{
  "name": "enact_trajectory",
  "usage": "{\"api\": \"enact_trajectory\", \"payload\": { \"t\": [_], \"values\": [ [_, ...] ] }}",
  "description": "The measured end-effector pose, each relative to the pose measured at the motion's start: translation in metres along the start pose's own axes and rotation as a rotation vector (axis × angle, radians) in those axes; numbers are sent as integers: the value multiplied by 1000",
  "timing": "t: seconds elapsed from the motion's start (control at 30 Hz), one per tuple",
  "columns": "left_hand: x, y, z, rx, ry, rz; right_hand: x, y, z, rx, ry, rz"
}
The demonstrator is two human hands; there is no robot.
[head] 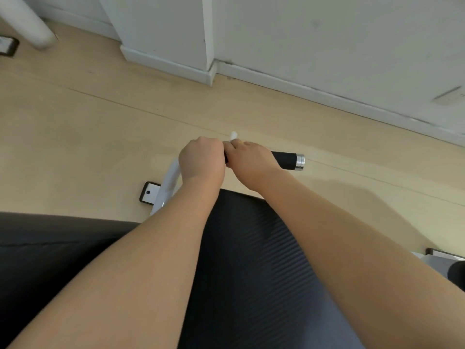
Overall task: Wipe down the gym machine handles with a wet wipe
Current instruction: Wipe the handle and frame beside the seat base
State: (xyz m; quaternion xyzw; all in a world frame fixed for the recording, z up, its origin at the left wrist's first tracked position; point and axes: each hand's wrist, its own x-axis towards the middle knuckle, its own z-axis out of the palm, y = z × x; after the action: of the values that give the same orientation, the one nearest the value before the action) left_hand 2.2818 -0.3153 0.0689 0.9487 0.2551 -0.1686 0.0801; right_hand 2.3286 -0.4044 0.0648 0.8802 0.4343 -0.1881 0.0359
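Both hands meet at the centre of the head view, over the inner end of the black foam handle (285, 159). The handle runs toward 3 o'clock and ends in a chrome cap (300, 162); the white frame tube (169, 182) curves down from it toward 7 o'clock.

The left hand (201, 161) is closed in a fist where the tube meets the grip; what it clasps is hidden under its own knuckles. The right hand (247, 159) lies over the grip with fingers curled round it. A small white tip, probably the wet wipe (233, 135), projects at 12 o'clock between the two hands; most of it is concealed, so which hand holds it cannot be told.

Findings on risk:
- The outer length of the grip, up to the chrome cap, lies bare at 3 o'clock. If the stroke stops short, that section goes uncleaned.
- The wipe appears bunched. A wadded wipe touches little of the foam and may miss the underside.
- The hands are touching. One may block the other's travel along the handle.
- A loose pinch could let the wipe drop to the wooden floor (100, 127).

The dark padded seat (251, 260) sits at 6 o'clock, below the forearms.
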Motion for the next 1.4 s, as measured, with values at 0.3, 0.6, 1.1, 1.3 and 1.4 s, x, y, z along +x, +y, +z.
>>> {"api": "enact_trajectory", "payload": {
  "t": [0.3, 0.6, 1.1, 1.3, 1.4],
  "values": [
    [-8, -1, 12, -272, 128, -114, -10, -6, -6, 54, -82, 39],
    [-18, 1, 22, -351, 250, -99, -31, 24, 9, -53, 174, 186],
    [-11, 0, 25, -483, 212, -170, -6, 5, 1, 180, 31, 14],
    [-14, -1, 20, -536, 191, -131, -64, 57, 9, 112, 174, 203],
    [-15, 1, 18, -487, 169, -144, -78, 66, 8, 169, 161, 336]
  ]
}}
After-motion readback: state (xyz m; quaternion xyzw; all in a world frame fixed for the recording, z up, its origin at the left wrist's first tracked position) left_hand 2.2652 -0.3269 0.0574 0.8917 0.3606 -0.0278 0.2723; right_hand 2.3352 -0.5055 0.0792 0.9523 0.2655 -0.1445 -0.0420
